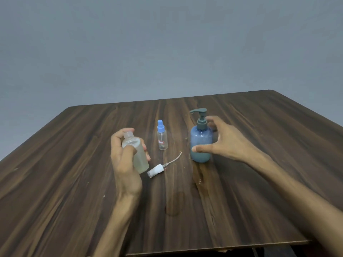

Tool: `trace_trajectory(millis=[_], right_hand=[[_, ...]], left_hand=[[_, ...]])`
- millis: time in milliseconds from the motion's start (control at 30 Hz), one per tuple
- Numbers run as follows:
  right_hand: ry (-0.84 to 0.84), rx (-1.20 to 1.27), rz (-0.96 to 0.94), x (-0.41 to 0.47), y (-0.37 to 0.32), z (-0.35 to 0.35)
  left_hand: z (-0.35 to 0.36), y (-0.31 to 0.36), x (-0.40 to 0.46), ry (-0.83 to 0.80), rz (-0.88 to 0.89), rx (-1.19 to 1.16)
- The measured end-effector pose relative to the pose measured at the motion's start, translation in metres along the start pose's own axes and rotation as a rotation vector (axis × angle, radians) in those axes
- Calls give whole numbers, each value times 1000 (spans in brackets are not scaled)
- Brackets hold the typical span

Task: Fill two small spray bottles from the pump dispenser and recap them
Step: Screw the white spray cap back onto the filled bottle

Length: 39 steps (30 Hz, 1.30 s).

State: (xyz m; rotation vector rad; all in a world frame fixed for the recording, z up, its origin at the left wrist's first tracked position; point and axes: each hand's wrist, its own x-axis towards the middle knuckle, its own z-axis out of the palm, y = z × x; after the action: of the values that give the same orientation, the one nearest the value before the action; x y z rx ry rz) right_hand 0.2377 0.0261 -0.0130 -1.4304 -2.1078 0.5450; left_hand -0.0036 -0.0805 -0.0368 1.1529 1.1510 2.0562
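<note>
My left hand [124,164] grips a frosted clear spray bottle [138,154] with its cap off, tilted and lifted a little above the table. Its white spray cap [155,170] with a thin dip tube lies on the table just right of that hand. A smaller clear spray bottle [162,137] with a blue cap stands upright behind it. The blue pump dispenser [201,143] with a dark grey-green pump head stands to the right. My right hand [224,140] is spread around the dispenser, thumb in front and fingers behind it near the neck; actual contact is unclear.
Everything stands on a dark wood-grain table [185,210]. Small crumbs lie near the dispenser and a faint wet stain marks the middle. A plain grey wall rises behind the far edge. The near edge runs at bottom right.
</note>
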Motion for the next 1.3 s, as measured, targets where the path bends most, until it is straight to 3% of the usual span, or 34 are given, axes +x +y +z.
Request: trace_trajectory(millis=[67,133,167,333,467,567,733,967,1167,1300], right_hand=[[256,-22,-44,-11,-9,0],[522,45,-224,-25,-23,2],[563,92,-321,-31,-32,5],[209,27,-494,-40,-76,44],[-216,-272,-444,-19,-89,70],[-378,-410,-409,-10,-90,84],[-280,-353,-344,-14,-77,83],[116,371,-330,-18,-85,20],[118,685,-371,0,-109,10],[99,744,-368,3,-116,19]], left_hand=[[-6,3,5,-11,2,-15],[-11,3,9,-35,7,0],[-13,3,11,-42,0,12],[-18,1,17,-74,-26,56],[-17,-3,18,-71,-46,68],[-18,-7,19,-65,-46,52],[-19,-12,17,-30,-23,102],[-16,-19,14,-32,-86,115],[-14,-30,6,-135,-217,208],[-18,-36,7,-200,-308,298]])
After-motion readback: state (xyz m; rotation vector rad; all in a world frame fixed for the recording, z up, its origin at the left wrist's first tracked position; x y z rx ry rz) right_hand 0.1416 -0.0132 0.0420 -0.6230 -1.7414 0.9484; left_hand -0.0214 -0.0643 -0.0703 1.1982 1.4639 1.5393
